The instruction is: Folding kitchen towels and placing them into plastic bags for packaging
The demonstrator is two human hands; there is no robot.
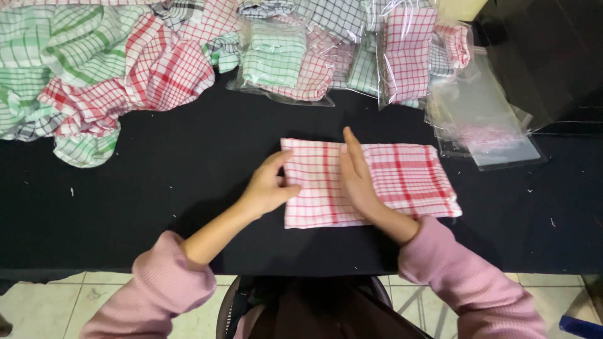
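A folded red-and-white checked cloth (408, 179) lies flat on the black table (157, 163) in front of me. My left hand (267, 187) pinches the cloth's left edge between thumb and fingers. My right hand (357, 174) rests edge-down across the middle of the cloth, fingers straight and pointing away from me. Both arms wear pink sleeves.
A heap of loose red, green and dark checked cloths (94, 69) covers the far left. Bagged folded cloths in clear plastic (282, 59) line the far middle. A stack of empty clear bags (483, 122) lies at the right. A dark box (546, 56) stands far right.
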